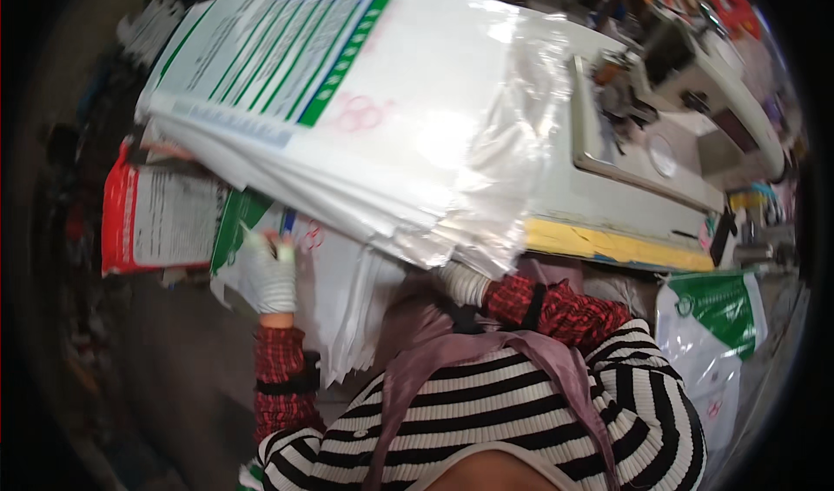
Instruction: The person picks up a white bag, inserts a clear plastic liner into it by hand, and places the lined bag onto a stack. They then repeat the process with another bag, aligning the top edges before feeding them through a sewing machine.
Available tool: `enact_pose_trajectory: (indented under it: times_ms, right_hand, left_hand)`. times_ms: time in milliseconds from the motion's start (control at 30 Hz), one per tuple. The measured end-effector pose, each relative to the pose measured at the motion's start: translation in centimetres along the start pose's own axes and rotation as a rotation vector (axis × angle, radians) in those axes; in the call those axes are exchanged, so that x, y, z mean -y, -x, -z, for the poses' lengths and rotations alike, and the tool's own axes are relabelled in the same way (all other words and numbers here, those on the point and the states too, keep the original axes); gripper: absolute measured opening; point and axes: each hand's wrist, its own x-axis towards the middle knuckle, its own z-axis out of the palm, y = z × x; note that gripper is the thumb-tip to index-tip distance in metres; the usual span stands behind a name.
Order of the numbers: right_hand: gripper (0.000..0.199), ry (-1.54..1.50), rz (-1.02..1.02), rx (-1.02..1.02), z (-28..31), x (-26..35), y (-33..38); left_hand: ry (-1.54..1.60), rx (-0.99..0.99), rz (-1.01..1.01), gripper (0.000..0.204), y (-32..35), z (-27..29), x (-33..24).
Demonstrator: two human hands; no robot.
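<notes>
A thick stack of white plastic bags (417, 126), printed with green and blue stripes, lies tilted across the table. Below its near edge hangs a second bundle, a green-and-white plastic bag (334, 295) with several white layers fanned downward. My left hand (273, 274), in a whitish glove with bare fingertips, is curled closed on the left part of this lower bundle. Against the near right corner of the upper stack is my right hand (466, 283), also gloved. The stack's edge covers its fingers, so their grip is hidden.
A sewing machine (695, 117) stands on the table at right. The table's yellow front edge (617, 246) runs before me. A red-and-white bag (165, 217) lies at left. Another green-and-white bag (712, 317) is at lower right. Clutter fills the far right.
</notes>
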Motion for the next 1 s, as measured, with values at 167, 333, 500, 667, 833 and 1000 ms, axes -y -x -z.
enact_pose_trajectory:
  times_ms: [167,333,500,667,833,1000]
  right_hand:
    - [0.024,0.458,0.329,0.389,5.1,19.8,2.0]
    - [0.028,0.426,0.052,0.484,12.6,25.4,3.8]
    - [0.014,-0.351,-0.087,-0.206,18.9,26.1,2.4]
    - [0.024,-0.217,0.021,-0.474,20.3,25.5,-3.2]
    - [0.032,0.263,0.132,-0.557,19.4,27.3,-6.3]
    - [0.033,0.457,0.010,-0.397,19.5,26.0,-8.2]
  left_hand:
    - [0.156,0.104,-0.734,0.027,-3.0,-7.3,-21.0]
    - [-0.106,0.100,-0.915,0.033,-2.1,-18.7,-27.9]
    - [-0.072,0.348,-0.704,0.020,-3.5,-22.3,-24.5]
    - [0.396,0.466,-0.365,0.007,-4.4,-22.1,-23.3]
    - [0.565,0.468,-0.290,0.009,-4.1,-22.0,-23.1]
    - [0.574,0.379,-0.228,0.015,-4.4,-21.9,-22.9]
